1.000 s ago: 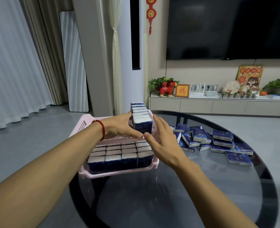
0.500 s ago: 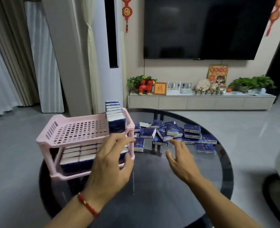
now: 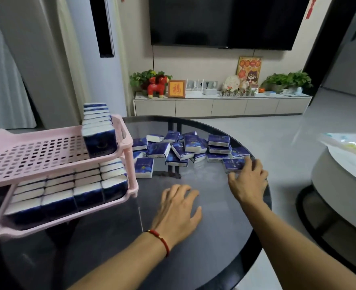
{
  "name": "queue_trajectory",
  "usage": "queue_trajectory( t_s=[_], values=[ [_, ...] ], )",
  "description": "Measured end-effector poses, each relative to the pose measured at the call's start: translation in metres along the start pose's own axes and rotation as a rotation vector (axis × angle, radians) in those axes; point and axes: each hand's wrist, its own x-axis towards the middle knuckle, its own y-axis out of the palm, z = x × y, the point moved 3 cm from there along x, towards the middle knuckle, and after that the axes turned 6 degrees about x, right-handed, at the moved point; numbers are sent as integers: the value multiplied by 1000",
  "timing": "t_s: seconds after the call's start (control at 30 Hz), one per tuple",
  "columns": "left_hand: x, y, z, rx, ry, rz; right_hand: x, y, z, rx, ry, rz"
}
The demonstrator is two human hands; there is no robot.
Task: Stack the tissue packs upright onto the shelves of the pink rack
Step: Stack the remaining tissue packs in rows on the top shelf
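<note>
The pink two-tier rack (image 3: 36,132) stands on the left of the round dark glass table (image 3: 214,237). One row of upright blue-and-white tissue packs (image 3: 98,130) lines the right side of its top shelf. Its lower shelf holds several rows of upright packs (image 3: 68,191). A loose pile of packs (image 3: 185,147) lies flat at the table's far side. My right hand (image 3: 249,181) reaches to the pile's right end and holds the nearest pack (image 3: 233,164), fingers over its right edge and thumb at its near edge. My left hand (image 3: 178,210) hovers over the table's middle with relaxed, spread fingers, holding nothing.
A second round table (image 3: 340,185) with a plastic bag on it stands at the right. Beyond the glass table are a low TV cabinet (image 3: 221,105) with ornaments and plants, and a wall-mounted TV. Grey floor surrounds the table.
Both hands left the top-shelf row of packs. My view turned right, my right hand reached out to a pack at the pile's right end, and my left hand dropped to the table's middle.
</note>
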Motion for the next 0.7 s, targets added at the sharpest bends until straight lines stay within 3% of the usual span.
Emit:
queue_trajectory(
  t_s=[0.23, 0.37, 0.47, 0.57, 0.63, 0.7],
  values=[
    [1, -3, 0, -64, -8, -19, 4, 6, 4, -200, -48, -30],
    [1, -12, 6, -274, -105, -58, -17, -5, 11, 10, -288, -54],
    [1, -19, 12, -535, -214, -105, -52, -15, 22, 364, -522, 231],
    [6, -21, 11, -796, -299, -5, -87, -20, 30, 445, -648, 417],
    [8, -21, 10, -823, -321, 26, -96, -18, 33, 488, -648, 538],
    [7, -22, 10, -782, -317, -12, -84, -16, 28, 499, -543, 540]
  ],
)
